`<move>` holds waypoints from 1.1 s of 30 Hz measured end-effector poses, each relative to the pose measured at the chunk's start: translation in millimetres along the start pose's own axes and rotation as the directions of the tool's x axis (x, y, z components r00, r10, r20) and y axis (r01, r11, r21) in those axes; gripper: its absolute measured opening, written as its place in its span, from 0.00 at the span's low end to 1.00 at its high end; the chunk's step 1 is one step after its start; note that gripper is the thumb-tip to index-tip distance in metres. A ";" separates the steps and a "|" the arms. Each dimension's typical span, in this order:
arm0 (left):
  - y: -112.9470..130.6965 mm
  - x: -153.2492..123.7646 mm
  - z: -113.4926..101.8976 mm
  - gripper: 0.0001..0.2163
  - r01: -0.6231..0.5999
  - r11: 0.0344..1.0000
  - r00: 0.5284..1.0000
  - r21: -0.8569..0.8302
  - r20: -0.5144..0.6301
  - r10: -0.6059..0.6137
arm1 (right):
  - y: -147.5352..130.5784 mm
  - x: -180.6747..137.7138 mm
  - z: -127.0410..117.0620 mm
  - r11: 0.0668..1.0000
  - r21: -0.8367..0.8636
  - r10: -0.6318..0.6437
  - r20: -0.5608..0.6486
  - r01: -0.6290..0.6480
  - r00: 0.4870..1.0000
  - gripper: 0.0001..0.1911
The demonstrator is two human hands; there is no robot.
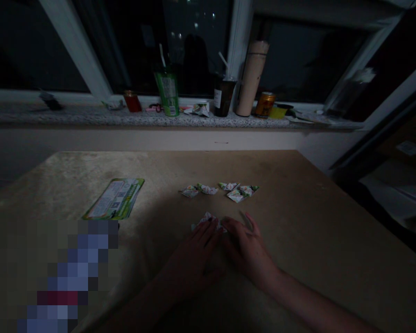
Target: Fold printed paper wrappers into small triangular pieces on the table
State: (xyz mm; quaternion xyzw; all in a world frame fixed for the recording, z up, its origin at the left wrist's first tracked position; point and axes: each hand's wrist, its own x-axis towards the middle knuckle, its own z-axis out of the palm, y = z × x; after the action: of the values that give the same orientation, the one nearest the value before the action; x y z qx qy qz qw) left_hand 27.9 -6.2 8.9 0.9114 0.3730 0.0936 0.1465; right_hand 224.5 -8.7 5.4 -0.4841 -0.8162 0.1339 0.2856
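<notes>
My left hand (194,254) and my right hand (246,247) rest side by side on a beige table (298,217), fingertips pressed onto a small folded piece of printed paper (206,219). Both hands lie low with fingers pinched together on the paper, which they mostly cover. Just beyond it, a row of several small folded paper shapes (222,189) lies on the table. A green and white printed leaflet (114,199) lies flat to the left.
A stone windowsill (90,116) behind the table holds a green cup with a straw (167,92), a dark bottle (223,95), a tall beige cylinder (251,76), a gold can (264,104) and a red jar (132,101). The room is dim. A blurred patch covers the lower left.
</notes>
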 end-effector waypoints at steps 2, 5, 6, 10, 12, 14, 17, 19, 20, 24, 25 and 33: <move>0.0 0.2 1.2 0.36 -0.001 1.000 1.000 0.004 -0.007 0.001 | 0.4 0.8 -0.4 1.000 -0.003 -0.013 0.003 0.013 1.000 0.16; 1.0 1.5 3.5 0.36 0.011 1.000 1.000 0.015 -0.016 -0.010 | 1.4 1.5 -1.1 0.999 0.000 -0.033 0.004 0.033 0.999 0.18; 1.6 2.1 4.1 0.35 0.016 1.000 1.000 0.017 -0.021 -0.016 | 1.8 1.7 -1.3 0.999 0.005 -0.033 0.005 0.033 0.999 0.18; 3.8 4.4 4.8 0.35 0.032 0.999 0.999 0.029 -0.034 -0.031 | 6.3 3.4 -2.4 0.998 0.055 -0.009 0.028 0.007 1.000 0.18; 4.2 5.5 4.8 0.35 0.038 0.998 0.999 0.043 -0.026 -0.037 | 10.6 6.0 -3.3 0.996 0.089 0.012 0.023 -0.014 1.000 0.16; 4.5 6.5 4.9 0.35 0.045 0.998 0.999 0.050 -0.027 -0.043 | 15.2 9.7 -5.1 0.994 0.103 0.017 0.014 -0.018 1.000 0.14; 5.9 7.6 5.0 0.33 0.056 0.997 0.998 0.047 -0.038 -0.054 | 20.1 15.1 -9.4 0.998 0.046 -0.052 0.023 0.051 0.998 0.13; 7.2 8.0 4.9 0.33 0.062 0.997 0.997 0.051 -0.039 -0.061 | 22.0 16.9 -12.1 0.994 -0.043 -0.098 0.030 0.099 0.995 0.16; 7.7 8.0 4.8 0.33 0.063 0.997 0.997 0.054 -0.039 -0.061 | 22.6 17.0 -13.1 0.989 -0.092 -0.115 0.039 0.118 0.993 0.17; 7.9 7.6 5.9 0.35 0.064 0.996 0.998 0.057 -0.029 -0.062 | 23.7 15.6 -14.7 0.957 -0.224 -0.167 0.099 0.186 0.981 0.18; 7.5 7.5 6.7 0.35 0.065 0.996 0.998 0.055 -0.029 -0.063 | 23.4 15.8 -15.0 0.948 -0.239 -0.189 0.113 0.212 0.975 0.18; 5.4 7.4 10.1 0.36 0.051 0.997 0.997 0.051 -0.054 -0.048 | 20.9 23.3 -17.4 0.906 -0.256 -0.308 0.149 0.337 0.940 0.18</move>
State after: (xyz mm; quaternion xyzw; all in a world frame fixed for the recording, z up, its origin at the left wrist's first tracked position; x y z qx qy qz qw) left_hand 39.4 -6.7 1.7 0.9027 0.4014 0.1043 0.1150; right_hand 241.1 20.9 16.9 -0.3698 -0.9096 -0.0054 0.1896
